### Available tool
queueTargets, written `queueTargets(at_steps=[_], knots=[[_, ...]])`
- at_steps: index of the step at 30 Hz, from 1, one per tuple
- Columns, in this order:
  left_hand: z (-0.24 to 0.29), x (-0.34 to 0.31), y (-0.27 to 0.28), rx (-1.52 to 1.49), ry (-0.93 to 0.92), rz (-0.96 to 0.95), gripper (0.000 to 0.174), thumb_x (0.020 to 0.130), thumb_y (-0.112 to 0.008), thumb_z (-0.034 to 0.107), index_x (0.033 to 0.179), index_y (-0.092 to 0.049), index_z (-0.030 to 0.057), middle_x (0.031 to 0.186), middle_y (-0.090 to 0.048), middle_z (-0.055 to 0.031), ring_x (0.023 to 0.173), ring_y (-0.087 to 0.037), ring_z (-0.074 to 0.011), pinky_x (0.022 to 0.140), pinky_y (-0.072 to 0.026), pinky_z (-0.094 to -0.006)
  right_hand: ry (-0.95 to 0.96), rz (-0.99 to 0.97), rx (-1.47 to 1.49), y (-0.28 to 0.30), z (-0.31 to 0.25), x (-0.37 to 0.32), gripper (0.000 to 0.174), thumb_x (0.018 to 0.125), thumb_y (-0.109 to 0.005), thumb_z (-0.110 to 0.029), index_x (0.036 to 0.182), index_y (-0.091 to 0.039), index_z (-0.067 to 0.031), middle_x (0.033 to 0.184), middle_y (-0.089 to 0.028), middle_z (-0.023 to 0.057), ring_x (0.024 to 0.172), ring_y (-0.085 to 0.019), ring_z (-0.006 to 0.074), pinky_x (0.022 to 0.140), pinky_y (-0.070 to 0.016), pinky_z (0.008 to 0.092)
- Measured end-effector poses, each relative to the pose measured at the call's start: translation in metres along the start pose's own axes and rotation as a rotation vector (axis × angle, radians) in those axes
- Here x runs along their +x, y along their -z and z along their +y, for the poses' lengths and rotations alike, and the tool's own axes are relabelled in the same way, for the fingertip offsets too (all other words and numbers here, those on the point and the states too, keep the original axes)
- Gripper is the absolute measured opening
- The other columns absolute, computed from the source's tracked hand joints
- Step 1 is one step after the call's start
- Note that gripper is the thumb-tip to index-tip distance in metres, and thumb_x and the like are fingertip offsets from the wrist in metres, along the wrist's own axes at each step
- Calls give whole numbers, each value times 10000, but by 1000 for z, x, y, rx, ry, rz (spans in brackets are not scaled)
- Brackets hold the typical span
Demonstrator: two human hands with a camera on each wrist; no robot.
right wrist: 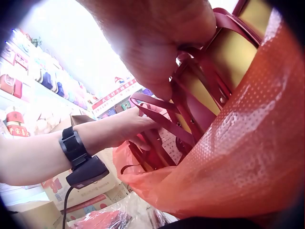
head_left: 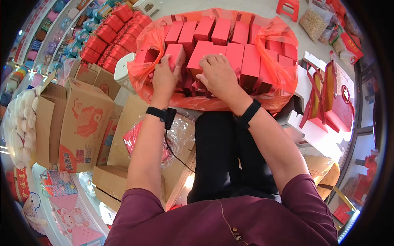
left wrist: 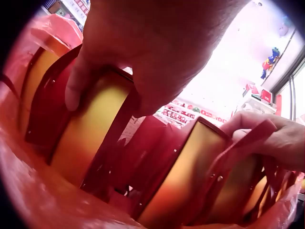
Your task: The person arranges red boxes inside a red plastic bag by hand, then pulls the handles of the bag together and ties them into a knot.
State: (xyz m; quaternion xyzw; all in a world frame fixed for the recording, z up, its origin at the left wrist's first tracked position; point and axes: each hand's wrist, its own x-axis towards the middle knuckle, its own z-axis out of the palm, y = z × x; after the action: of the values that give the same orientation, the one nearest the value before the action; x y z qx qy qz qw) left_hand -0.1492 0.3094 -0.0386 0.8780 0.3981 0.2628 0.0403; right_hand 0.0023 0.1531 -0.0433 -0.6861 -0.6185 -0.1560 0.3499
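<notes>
In the head frame's upper centre, the left hand (head_left: 165, 78) pinches a red-and-gold rectangular card box (head_left: 176, 51) inside a translucent red plastic bag (head_left: 274, 32). The right hand (head_left: 217, 73) rests on another red box (head_left: 206, 48), grip unclear. Likely light, stiff, dentable: best held by 2 opposite sides.

I count one orange bag (head_left: 276, 33), two wristbands (head_left: 249, 113), over twelve red boxes (head_left: 234, 56).

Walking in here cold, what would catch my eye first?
Probably the big translucent red bag in front of the person, crammed with red boxes. The left grip holds one, the right grip rests on another. Next, the red packages at the head view's upper left.
</notes>
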Motion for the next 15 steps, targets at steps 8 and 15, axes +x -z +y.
queueTargets(at_steps=[8,15], knots=[[-52,16,32,175,27,179,520,914,-654,256,1377,-501,75,1150,-567,-313,1070,-588,-470,917,-490,-511,-10,-10,-4,-2,1,0,400,811,-765,-246,1109,-592,-42,1169,-601,135,1125,-552,326,1023,-409,442],[-75,19,6,199,-18,172,494,922,-654,305,1343,-534,77,1176,-561,-295,1045,-584,-467,907,-493,-520,-18,-14,-11,0,1,1,401,810,-767,-248,1108,-596,-41,1177,-597,134,1132,-549,317,1028,-406,444]])
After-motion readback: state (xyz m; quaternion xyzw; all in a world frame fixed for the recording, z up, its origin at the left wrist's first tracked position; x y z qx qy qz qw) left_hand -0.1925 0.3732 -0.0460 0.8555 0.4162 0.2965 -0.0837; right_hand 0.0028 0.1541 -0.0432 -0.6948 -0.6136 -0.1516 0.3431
